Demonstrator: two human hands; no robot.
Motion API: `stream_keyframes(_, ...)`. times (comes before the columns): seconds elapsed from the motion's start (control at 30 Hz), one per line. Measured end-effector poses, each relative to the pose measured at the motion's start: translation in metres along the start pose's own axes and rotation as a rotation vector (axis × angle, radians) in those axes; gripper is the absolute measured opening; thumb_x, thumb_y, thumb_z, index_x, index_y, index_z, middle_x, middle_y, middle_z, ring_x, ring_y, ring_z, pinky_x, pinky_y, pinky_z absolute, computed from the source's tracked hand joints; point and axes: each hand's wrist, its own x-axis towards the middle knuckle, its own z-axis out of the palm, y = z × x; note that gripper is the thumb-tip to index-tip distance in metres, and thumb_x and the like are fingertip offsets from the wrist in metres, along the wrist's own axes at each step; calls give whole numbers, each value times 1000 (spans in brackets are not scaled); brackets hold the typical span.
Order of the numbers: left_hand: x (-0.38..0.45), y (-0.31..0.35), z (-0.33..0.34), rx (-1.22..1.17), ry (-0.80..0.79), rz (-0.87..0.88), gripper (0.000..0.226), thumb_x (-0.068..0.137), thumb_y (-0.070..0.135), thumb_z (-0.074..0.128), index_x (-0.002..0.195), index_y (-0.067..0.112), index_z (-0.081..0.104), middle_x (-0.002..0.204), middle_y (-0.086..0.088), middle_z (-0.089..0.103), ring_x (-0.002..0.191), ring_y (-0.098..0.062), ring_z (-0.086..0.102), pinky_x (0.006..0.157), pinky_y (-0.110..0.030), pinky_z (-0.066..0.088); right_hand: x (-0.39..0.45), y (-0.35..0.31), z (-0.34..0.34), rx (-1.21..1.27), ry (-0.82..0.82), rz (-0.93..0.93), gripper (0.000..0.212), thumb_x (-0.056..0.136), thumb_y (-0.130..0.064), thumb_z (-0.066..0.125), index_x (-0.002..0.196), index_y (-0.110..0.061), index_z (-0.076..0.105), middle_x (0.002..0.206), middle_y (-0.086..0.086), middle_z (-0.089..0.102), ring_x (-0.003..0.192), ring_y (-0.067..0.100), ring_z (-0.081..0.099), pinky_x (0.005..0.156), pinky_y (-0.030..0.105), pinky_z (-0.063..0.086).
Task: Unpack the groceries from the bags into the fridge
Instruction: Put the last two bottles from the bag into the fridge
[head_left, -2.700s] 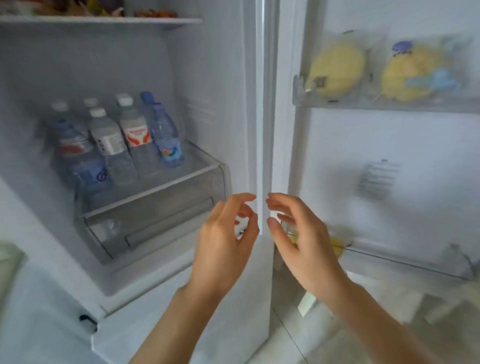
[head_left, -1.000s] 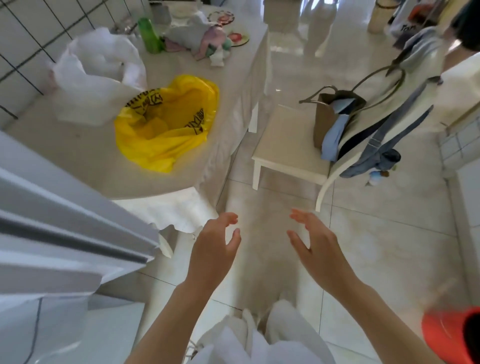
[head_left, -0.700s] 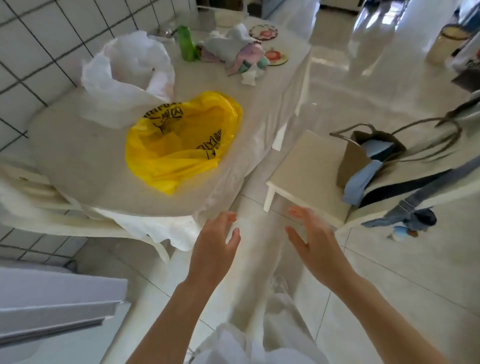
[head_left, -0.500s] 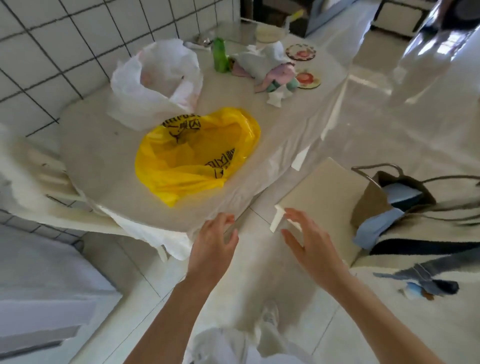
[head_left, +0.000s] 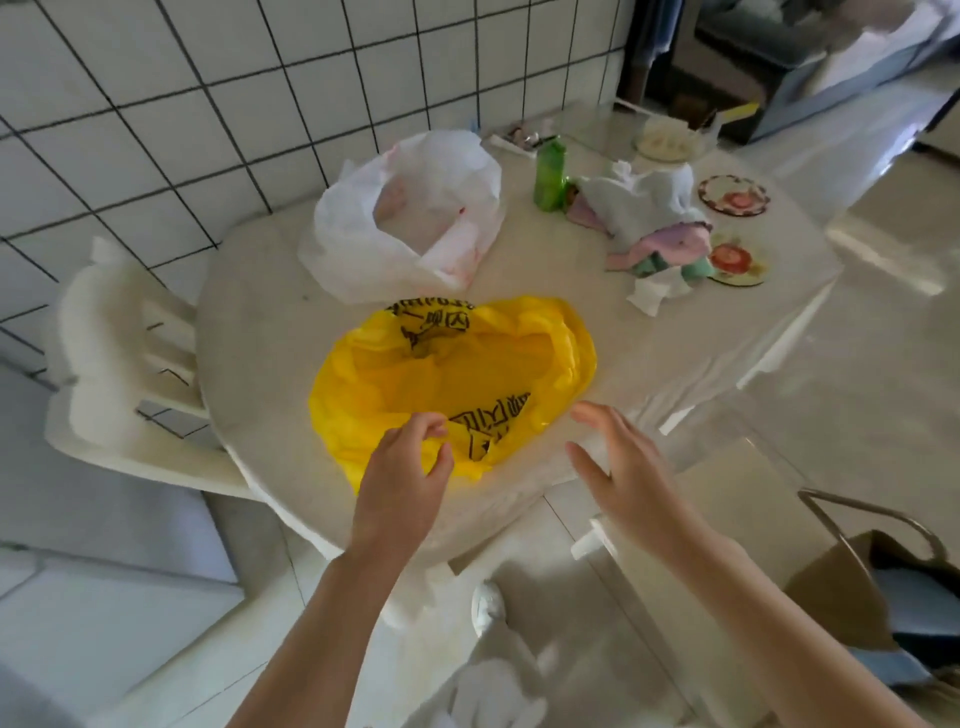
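Glossy crinkled yellow plastic bag on a smooth, plastic-covered table.

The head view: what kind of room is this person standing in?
Probably a home kitchen or dining corner. A white tiled wall backs a round table holding a yellow shopping bag, a white plastic bag and a green bottle; a white chair stands alongside.

2 bags on table — chair left
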Motion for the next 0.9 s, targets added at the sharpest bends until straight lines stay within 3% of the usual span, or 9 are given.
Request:
stream_keyframes(0.23,97,-7,1,11,64,-29,24,91,18,61,115,19,60,107,7,67,103,-14,60,82,-26,46,100,3,2,4,-9,-49,38,92,-29,58,126,-13,51,124,4,59,106,20,61,88,36,51)
stream_keyframes(0.4,155,-12,-2,44,74,-44,25,90,19,61,115,21,59,107,7,66,105,-13,58,85,-26,46,165,4,4,-3,-47,-88,38,93,-29,56,128,-16,51,130,-1,55,113,15,56,93,27,44)
stream_keyframes(0.5,180,-16,-5,93,71,-48,25,91,20,60,115,22,58,109,6,65,105,-14,57,84,-21,40,199,7,6,-16,-79,-113,37,94,-30,55,129,-17,51,128,-2,56,116,16,54,95,30,44)
stream_keyframes(0.7,236,-14,-9,221,43,-49,27,93,24,57,119,23,55,112,1,62,108,-19,54,83,-39,50,278,16,11,-19,-168,-193,39,94,-31,54,131,-18,48,128,-3,56,116,15,55,95,27,42)
stream_keyframes(0.9,320,-1,-8,376,13,21,29,94,20,54,122,13,55,115,-2,63,113,-21,51,81,-37,48,372,27,15,-8,-308,-273,40,95,-30,54,132,-18,44,133,1,52,121,20,50,99,30,39)
